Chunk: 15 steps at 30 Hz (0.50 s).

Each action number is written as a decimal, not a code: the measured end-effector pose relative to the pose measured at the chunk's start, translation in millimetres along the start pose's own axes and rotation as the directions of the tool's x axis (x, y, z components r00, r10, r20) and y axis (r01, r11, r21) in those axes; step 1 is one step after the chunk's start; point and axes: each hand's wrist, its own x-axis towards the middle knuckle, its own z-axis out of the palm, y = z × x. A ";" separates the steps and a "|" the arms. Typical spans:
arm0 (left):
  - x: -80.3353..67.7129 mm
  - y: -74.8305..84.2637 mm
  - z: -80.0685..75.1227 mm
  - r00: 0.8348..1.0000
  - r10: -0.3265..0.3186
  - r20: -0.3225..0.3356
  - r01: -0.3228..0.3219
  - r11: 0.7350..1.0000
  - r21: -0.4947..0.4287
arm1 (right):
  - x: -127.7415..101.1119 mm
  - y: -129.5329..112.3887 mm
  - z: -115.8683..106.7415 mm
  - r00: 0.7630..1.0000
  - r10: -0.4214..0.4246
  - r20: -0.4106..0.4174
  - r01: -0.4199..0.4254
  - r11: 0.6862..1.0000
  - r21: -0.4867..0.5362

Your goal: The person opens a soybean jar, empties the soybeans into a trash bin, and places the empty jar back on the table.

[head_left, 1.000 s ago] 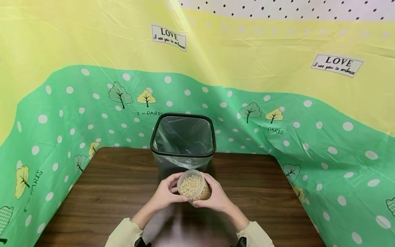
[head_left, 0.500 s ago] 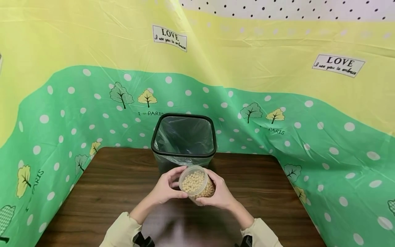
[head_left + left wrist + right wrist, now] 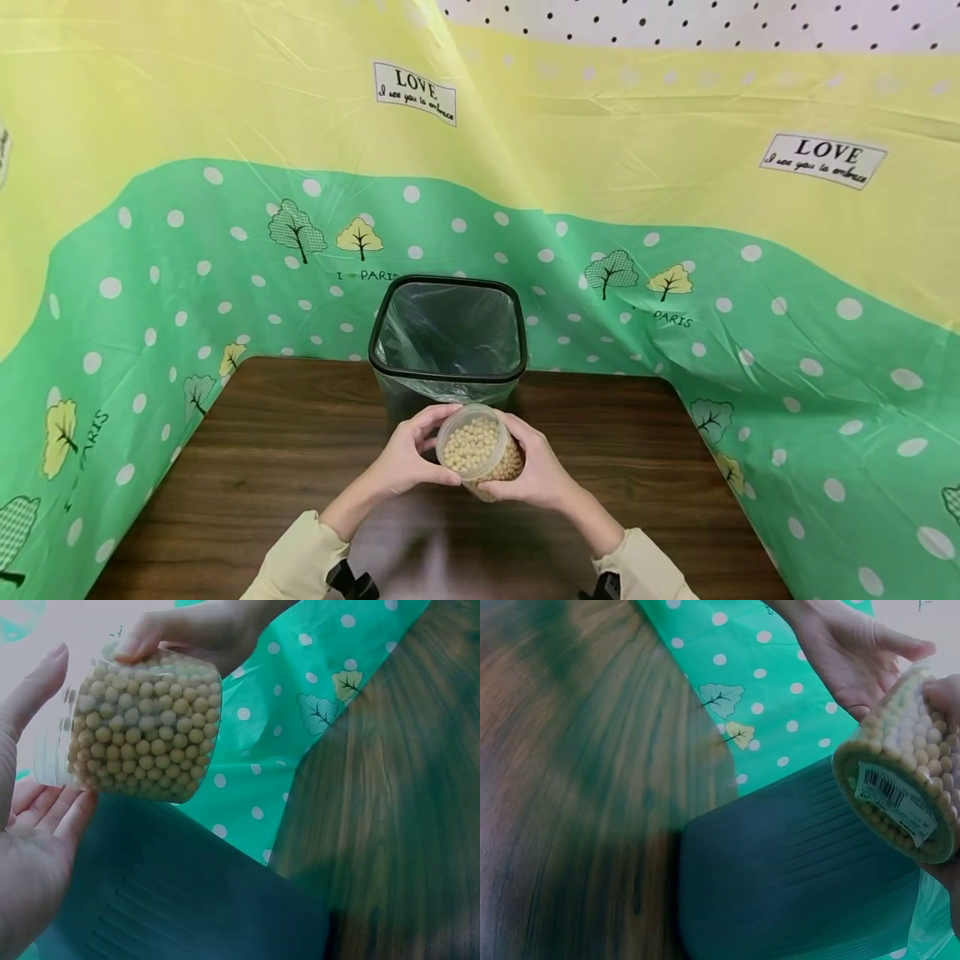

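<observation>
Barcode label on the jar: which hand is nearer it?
Right. The right hand grips the jar, closer to the barcode label; the left hand is at the rim end, farther off.

head view facing forward and down, nearer wrist views sharing jar (image 3: pixel 146 724)

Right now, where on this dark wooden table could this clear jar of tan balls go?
The table is bare left and right of the square, lined, dark bin, out to the green dotted cloth. Crowded: before the bin, right-hand grip holding the jar, left-hand grip at its mouth.
</observation>
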 end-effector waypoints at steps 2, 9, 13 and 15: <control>-1.2 0.9 2.4 1.000 -0.015 -0.028 0.016 0.999 0.031 | -0.6 2.5 1.1 1.000 -0.026 -0.016 0.026 0.999 -0.029; -1.1 5.2 0.5 0.998 -0.064 -0.006 0.064 0.998 0.017 | -8.9 32.8 2.4 1.000 0.021 0.004 -0.021 1.000 0.002; 3.5 4.7 -9.6 0.988 -0.085 0.128 0.103 0.985 -0.142 | -10.5 37.7 -3.6 0.992 0.086 0.092 -0.101 0.980 0.171; 4.9 4.1 -11.7 0.982 -0.097 0.161 0.123 0.979 -0.165 | -9.6 36.0 -5.3 0.987 0.105 0.126 -0.129 0.971 0.202</control>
